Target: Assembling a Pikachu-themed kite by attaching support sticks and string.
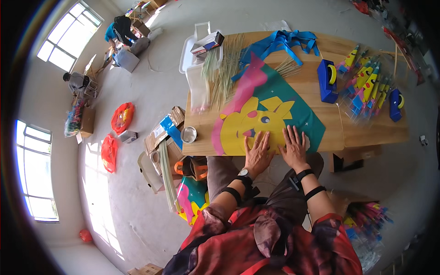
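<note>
Table (366,133), printed sheet (263,112), box (207,44) on tray (186,59)

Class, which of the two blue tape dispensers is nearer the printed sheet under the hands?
The left dispenser, closest to the printed sheet; the right dispenser sits beyond the wrapped pieces.

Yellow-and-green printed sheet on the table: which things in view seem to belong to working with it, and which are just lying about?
Probably belonging, all on the table:
printed sheet
thin sticks
blue strips
blue tape dispensers

Probably just lying about, away from it:
red bundles, far left
brown box, farther left
</note>
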Demonstrator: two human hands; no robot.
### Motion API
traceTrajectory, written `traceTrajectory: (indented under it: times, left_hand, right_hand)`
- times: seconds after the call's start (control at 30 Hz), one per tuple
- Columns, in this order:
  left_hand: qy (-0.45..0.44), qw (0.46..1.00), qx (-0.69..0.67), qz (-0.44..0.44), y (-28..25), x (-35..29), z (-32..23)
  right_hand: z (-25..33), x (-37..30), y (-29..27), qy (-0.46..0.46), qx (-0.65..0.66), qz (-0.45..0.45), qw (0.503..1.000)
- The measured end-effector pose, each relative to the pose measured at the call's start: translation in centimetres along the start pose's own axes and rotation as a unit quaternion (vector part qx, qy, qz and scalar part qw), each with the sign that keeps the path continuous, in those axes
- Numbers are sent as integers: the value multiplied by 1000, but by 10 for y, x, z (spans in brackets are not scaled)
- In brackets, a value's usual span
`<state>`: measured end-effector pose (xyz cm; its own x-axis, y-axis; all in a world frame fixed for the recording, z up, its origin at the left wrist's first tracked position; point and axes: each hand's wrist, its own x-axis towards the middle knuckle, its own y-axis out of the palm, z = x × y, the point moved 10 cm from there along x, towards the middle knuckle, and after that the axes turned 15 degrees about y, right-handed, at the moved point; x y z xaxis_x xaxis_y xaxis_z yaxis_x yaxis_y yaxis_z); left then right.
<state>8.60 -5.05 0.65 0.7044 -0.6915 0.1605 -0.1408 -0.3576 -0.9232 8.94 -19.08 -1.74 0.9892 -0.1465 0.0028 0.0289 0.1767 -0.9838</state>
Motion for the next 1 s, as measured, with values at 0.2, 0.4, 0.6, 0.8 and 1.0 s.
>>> traceTrajectory:
  times: [0.2, 0.4, 0.6, 0.8, 1.0]
  left_hand:
    - [-127, 988, 76, -41, -36, -35, 53]
    - [-174, 977, 116, -31, -57, -63, 75]
    - [-232, 967, 98, -24, -61, -77, 89]
    - [-306, 944, 119, -24, -70, -91, 112]
    - [-76, 995, 41, -44, -22, -26, 59]
  right_hand:
    - [-4, 3, -18, 6, 16, -44, 999]
    - [-31, 8, -21, 60, 21, -38, 997]
    - [-82, 14, -31, 109, 26, -51, 992]
    - [-105, 21, -47, 195, -14, -36, 980]
    - [62, 6, -40, -154, 126, -71, 977]
